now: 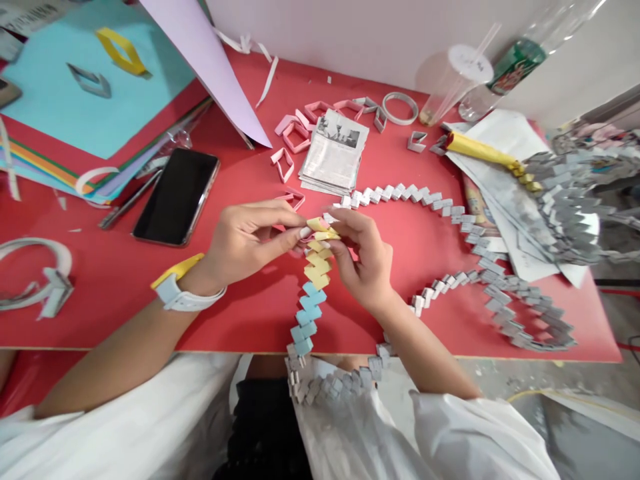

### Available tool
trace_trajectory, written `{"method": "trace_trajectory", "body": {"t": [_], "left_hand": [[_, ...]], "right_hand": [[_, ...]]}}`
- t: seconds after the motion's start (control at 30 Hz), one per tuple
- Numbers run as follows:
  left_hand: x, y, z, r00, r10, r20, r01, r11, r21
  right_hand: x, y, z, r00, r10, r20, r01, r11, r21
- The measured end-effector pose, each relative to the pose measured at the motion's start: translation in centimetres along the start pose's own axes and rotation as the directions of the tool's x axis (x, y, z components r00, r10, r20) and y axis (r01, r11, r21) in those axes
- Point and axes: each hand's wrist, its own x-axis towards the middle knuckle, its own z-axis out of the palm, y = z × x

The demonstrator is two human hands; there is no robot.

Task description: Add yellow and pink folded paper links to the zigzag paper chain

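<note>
A folded-paper zigzag chain (311, 310) runs from yellow links at its upper end through blue links to grey newsprint ones that hang over the table edge. My left hand (257, 237) pinches the yellow end between thumb and fingers, where a bit of pink paper also shows. On the other side of that end, my right hand (361, 257) is closed on the same chain. The fingertips partly cover the links there. Just beyond my hands lie several folded pink paper links (296, 137) and a stack of newsprint pieces (334, 153).
Grey chain (493, 280) curls across the right side. A black phone (176, 197) and coloured paper sheets (100, 87) lie to the left. At the back right stand a plastic cup (457, 77) and a green-labelled bottle (517, 67). The red table's front edge is near my forearms.
</note>
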Motion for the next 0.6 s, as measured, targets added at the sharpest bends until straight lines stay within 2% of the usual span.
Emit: {"method": "trace_trajectory", "body": {"t": [0.07, 0.17, 0.33, 0.43, 0.6], "left_hand": [[-0.1, -0.1, 0.2, 1.000, -0.014, -0.009, 0.013, 0.998, -0.059], [-0.4, -0.2, 0.4, 0.999, 0.029, -0.030, -0.031, 0.996, -0.081], [-0.9, 0.2, 1.2, 0.973, 0.152, -0.173, -0.136, 0.985, 0.103], [-0.8, 0.5, 1.3, 0.961, 0.234, -0.146, -0.208, 0.963, 0.170], [-0.7, 0.7, 1.4, 0.983, 0.139, -0.116, -0.108, 0.965, 0.240]], "right_hand": [[0.0, 0.0, 0.0, 1.000, 0.003, -0.013, -0.003, 1.000, 0.025], [0.0, 0.0, 0.2, 0.996, 0.052, -0.078, -0.043, 0.993, 0.108], [-0.1, 0.1, 0.7, 0.988, 0.067, -0.137, -0.046, 0.987, 0.153], [-0.2, 0.0, 0.7, 0.991, 0.049, -0.128, -0.035, 0.993, 0.110], [-0.3, 0.1, 0.6, 0.995, -0.035, -0.098, 0.039, 0.998, 0.041]]}}
